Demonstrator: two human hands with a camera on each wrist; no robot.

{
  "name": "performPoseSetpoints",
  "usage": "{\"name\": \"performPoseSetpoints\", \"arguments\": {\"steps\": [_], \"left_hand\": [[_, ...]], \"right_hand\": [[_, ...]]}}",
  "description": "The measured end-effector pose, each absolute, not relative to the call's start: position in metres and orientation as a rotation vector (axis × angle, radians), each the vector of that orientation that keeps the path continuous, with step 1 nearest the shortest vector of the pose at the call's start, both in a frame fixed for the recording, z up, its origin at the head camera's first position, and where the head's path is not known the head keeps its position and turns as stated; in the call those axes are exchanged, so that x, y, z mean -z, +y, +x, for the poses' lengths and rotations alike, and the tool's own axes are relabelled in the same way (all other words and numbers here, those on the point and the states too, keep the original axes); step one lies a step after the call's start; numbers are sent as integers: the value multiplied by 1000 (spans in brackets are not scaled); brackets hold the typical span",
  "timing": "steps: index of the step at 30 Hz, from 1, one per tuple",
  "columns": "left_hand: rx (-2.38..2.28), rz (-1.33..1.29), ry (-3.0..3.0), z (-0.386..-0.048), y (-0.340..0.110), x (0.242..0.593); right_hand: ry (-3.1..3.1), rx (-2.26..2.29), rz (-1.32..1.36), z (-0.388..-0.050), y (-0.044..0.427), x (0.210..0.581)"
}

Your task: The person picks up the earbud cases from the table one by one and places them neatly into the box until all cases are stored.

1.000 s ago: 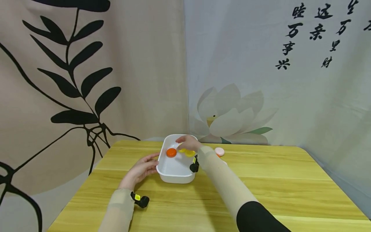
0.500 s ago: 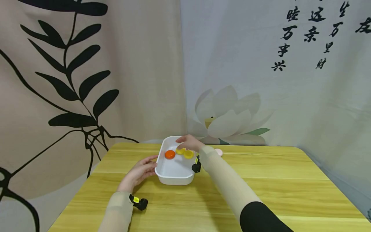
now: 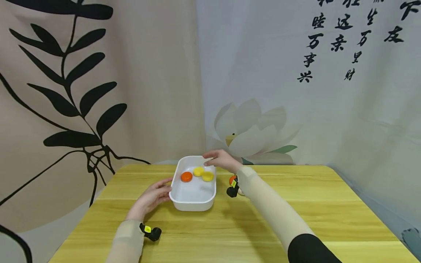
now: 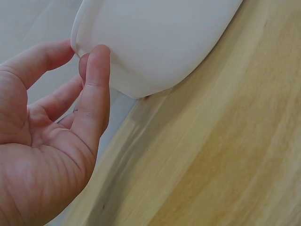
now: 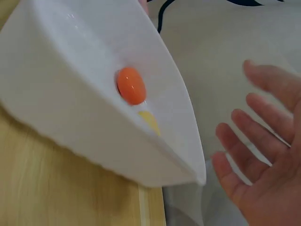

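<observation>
A white rectangular tub (image 3: 192, 193) stands on the table, holding an orange round piece (image 3: 186, 176) and two yellow ones (image 3: 198, 171) (image 3: 207, 176). Against the tub's left side rest the fingertips of my left hand (image 3: 152, 197); the left wrist view shows this hand (image 4: 61, 127) touching the tub's rim (image 4: 77, 28). My right hand (image 3: 223, 160) is over the tub's far right corner, fingers extended and holding nothing. In the right wrist view that hand (image 5: 268, 141) is apart from the tub (image 5: 94, 122), its fingers spread.
Beside the right wrist lies another orange piece (image 3: 232, 180), with a pale piece (image 3: 241, 192) partly hidden by the sleeve. The wooden table (image 3: 296, 204) ends at a hanging cloth (image 3: 158, 91) printed with leaves, a lotus and characters.
My right hand has moved right and back from over the pieces, so both yellow ones show fully. My left hand stays at the tub. The head view has shifted slightly.
</observation>
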State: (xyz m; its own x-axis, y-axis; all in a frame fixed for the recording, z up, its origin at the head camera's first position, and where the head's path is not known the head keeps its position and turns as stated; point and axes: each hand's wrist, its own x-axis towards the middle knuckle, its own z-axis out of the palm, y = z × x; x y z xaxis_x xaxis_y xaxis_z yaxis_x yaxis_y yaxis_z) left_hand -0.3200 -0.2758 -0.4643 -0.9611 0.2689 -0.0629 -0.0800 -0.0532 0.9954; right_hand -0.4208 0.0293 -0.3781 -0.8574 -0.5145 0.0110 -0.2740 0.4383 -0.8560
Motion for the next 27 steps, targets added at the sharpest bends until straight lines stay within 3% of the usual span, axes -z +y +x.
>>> {"name": "performPoseSetpoints", "arguments": {"steps": [11, 27], "left_hand": [[-2117, 195, 1958, -319, -277, 463], [-2119, 198, 1940, -318, -277, 461]], "right_hand": [[2364, 1762, -647, -407, 96, 395], [2207, 1992, -533, -385, 156, 457]]}}
